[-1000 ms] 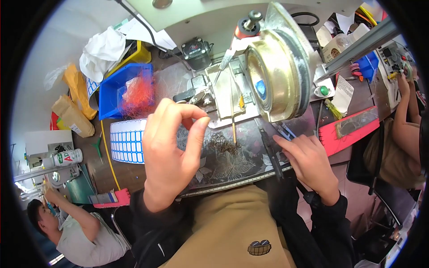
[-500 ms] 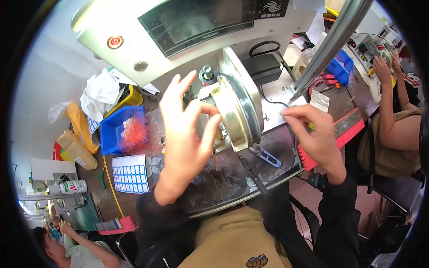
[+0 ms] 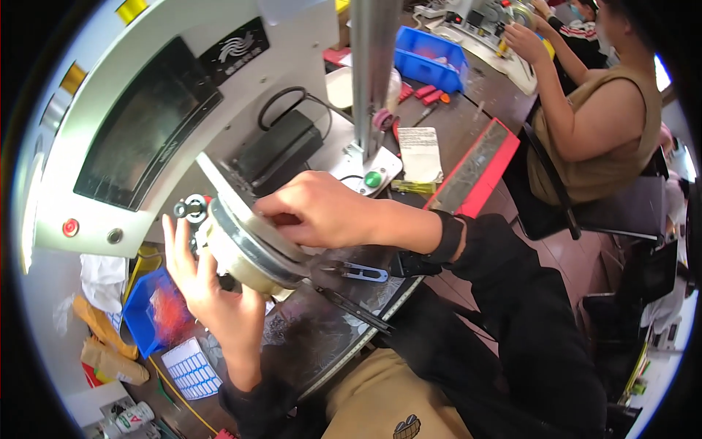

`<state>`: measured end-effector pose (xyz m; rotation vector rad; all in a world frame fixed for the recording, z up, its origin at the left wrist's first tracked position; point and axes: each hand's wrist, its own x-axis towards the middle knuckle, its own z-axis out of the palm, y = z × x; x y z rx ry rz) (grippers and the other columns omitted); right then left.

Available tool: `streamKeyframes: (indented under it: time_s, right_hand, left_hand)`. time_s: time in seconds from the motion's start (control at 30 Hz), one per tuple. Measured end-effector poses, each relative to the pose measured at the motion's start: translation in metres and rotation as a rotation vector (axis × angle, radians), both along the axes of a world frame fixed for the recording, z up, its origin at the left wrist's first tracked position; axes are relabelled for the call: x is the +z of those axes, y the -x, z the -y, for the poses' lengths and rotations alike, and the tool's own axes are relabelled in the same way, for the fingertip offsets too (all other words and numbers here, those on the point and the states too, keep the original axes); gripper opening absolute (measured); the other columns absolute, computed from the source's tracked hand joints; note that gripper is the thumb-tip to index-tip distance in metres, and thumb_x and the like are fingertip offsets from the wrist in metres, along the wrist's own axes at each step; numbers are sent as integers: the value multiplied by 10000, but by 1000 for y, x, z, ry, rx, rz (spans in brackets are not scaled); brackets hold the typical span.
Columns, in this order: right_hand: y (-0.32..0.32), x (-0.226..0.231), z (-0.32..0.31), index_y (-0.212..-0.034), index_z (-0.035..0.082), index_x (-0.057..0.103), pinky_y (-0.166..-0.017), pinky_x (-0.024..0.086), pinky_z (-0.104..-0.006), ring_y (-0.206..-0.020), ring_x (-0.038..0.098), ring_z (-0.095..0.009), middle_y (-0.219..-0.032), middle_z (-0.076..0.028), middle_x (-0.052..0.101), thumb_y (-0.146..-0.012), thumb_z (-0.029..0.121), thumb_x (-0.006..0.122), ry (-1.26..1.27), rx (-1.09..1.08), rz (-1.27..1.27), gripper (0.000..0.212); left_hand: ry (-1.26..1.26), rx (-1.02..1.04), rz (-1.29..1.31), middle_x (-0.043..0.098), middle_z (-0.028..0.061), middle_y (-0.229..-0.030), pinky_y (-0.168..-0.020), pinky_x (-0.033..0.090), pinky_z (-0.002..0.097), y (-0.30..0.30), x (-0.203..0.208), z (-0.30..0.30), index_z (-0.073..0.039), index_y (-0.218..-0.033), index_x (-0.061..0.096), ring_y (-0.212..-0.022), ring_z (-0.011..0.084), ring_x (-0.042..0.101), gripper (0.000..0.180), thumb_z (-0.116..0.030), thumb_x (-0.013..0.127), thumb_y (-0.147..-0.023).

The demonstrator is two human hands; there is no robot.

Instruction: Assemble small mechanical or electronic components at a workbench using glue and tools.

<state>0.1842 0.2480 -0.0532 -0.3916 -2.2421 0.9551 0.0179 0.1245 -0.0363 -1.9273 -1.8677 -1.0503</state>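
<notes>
Flanking the metal wheel [image 3: 239,253], spread left hand [image 3: 219,295] and curled right hand [image 3: 319,211]

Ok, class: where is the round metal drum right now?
In the head view, the round metal drum is left of centre, between the left hand and the right hand, below the black box.

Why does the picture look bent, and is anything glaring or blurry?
In the head view, the fisheye lens bends the white machine near the picture's edge; in that same view, pale glare brightens the metal drum, and the left hand looks slightly soft.
</notes>
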Motion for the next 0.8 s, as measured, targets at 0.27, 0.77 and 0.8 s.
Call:
streamKeyframes:
  time_s: [0.27,0.77,0.8]
  right_hand:
    - [-1,5,1,-975,62,675,-632,505,-413,-707,660,-351,-736,-125,679,-769,133,691,-16,-39,63,219]
    - [-86,34,22,-951,66,679,-824,478,-357,-907,602,-224,-957,-66,658,-857,119,736,-190,-246,-248,122]
    - [-103,46,28,-941,59,694,-823,481,-342,-905,611,-212,-943,-60,678,-871,131,734,-40,-202,-326,108]
  left_hand:
    - [-3,-21,46,469,203,-1477,-1140,302,510,0,-4,-1,-22,-1171,655,-1424,425,355,409,-90,702,-771]
    - [-42,-147,217,469,242,-1482,-1190,187,522,12,-6,6,-20,-917,542,-1475,424,278,127,37,619,-834]
    - [-67,-161,263,471,240,-1479,-1190,196,514,13,-8,6,-17,-930,546,-1474,420,281,121,34,615,-845]
